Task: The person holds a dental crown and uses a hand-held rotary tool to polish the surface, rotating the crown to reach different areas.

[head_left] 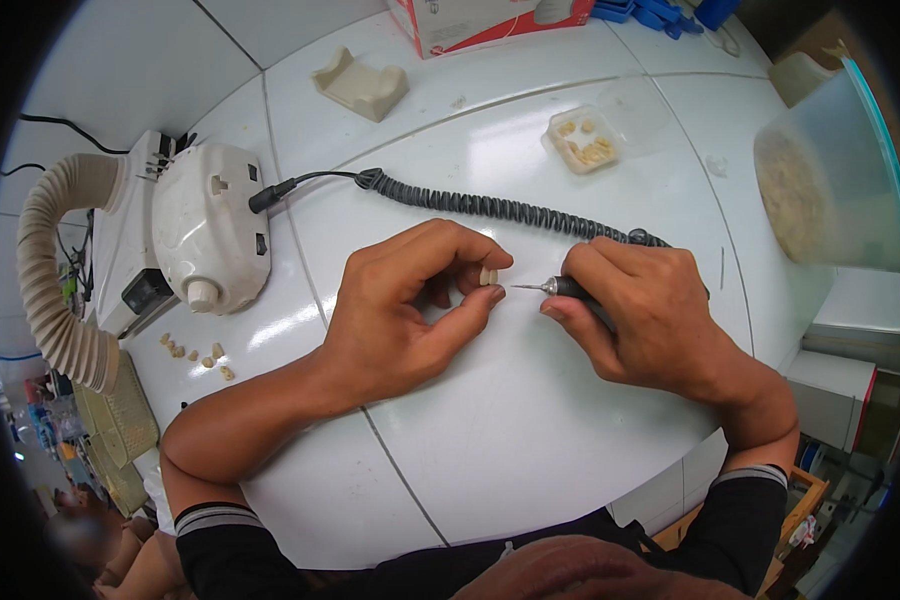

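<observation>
My left hand (410, 305), near the middle, pinches a small ivory tooth-shaped piece (488, 277) between thumb and forefinger. My right hand (640, 310) grips a black-and-silver rotary handpiece (567, 286), its thin bit (528, 287) pointing left, just short of that piece. The coiled grey cord (490, 210) runs behind both hands to a white control unit (203, 225) at the left. Several small ivory pieces (207, 362) lie on the white tiled worktop (400, 470) left of my left hand.
A ribbed hose (50, 250) arches at left. At back are a beige holder (360, 85), open container (585, 140) with pieces, red-and-white box (490, 20) and blue items (660, 15). A large translucent tub (840, 180) stands right. Another person (145, 565) is at lower left.
</observation>
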The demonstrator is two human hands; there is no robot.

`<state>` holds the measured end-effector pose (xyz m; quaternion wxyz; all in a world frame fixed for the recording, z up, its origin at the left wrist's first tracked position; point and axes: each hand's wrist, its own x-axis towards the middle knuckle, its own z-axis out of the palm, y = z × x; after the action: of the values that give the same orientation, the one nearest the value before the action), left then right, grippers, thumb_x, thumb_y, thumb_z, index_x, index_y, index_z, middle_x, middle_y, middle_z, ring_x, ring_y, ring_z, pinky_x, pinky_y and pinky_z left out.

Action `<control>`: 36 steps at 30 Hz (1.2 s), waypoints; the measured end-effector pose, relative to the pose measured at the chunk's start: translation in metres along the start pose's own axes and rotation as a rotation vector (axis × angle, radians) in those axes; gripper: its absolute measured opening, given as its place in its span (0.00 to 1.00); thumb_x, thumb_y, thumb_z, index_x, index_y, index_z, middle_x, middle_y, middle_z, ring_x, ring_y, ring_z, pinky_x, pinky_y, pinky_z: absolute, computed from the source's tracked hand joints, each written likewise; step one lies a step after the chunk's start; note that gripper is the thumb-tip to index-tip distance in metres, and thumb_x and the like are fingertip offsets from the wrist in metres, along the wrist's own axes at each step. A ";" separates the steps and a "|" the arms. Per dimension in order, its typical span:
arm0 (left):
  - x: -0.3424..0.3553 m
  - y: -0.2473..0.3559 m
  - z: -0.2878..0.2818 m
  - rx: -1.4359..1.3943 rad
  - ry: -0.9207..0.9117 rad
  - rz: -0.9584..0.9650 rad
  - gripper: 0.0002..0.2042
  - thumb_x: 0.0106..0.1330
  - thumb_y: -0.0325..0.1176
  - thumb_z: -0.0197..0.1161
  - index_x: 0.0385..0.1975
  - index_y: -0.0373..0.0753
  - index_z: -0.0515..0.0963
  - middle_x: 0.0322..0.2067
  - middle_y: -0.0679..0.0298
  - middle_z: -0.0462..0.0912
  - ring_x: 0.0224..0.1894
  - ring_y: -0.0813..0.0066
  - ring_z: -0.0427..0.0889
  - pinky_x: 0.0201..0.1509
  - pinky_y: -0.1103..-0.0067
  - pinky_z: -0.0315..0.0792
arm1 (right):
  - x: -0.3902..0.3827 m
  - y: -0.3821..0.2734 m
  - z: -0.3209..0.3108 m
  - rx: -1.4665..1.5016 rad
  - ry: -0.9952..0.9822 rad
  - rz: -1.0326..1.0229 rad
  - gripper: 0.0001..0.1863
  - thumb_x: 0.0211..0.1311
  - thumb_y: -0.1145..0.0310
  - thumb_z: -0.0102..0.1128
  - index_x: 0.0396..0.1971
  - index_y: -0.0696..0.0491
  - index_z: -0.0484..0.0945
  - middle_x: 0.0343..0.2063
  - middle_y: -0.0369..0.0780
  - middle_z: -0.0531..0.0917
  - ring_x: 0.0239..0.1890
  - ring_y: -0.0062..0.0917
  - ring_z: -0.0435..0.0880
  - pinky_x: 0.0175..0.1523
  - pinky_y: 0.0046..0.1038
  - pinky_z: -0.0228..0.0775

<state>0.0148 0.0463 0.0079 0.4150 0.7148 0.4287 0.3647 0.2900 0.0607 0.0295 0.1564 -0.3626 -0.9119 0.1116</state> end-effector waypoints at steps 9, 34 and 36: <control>0.000 -0.008 0.001 0.003 0.018 0.108 0.11 0.69 0.20 0.77 0.50 0.34 0.89 0.40 0.62 0.91 0.37 0.78 0.87 0.41 0.80 0.80 | 0.001 -0.003 -0.002 0.027 0.001 0.015 0.16 0.75 0.59 0.76 0.34 0.53 0.78 0.24 0.38 0.78 0.20 0.35 0.80 0.25 0.37 0.70; -0.001 -0.003 0.001 0.002 -0.006 0.028 0.10 0.70 0.20 0.79 0.48 0.32 0.89 0.40 0.62 0.92 0.40 0.82 0.88 0.44 0.82 0.82 | 0.000 -0.002 -0.003 0.021 0.004 0.012 0.17 0.75 0.58 0.75 0.35 0.53 0.79 0.25 0.39 0.79 0.20 0.34 0.80 0.25 0.36 0.70; -0.002 -0.003 0.002 -0.016 0.009 0.018 0.10 0.69 0.20 0.80 0.48 0.32 0.89 0.40 0.63 0.92 0.40 0.82 0.88 0.44 0.83 0.82 | 0.000 -0.003 -0.003 0.023 0.008 0.015 0.17 0.75 0.58 0.75 0.35 0.53 0.79 0.25 0.38 0.79 0.20 0.34 0.80 0.25 0.36 0.70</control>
<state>0.0147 0.0452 0.0039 0.4157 0.7135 0.4213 0.3750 0.2891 0.0589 0.0329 0.1634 -0.3679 -0.9072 0.1218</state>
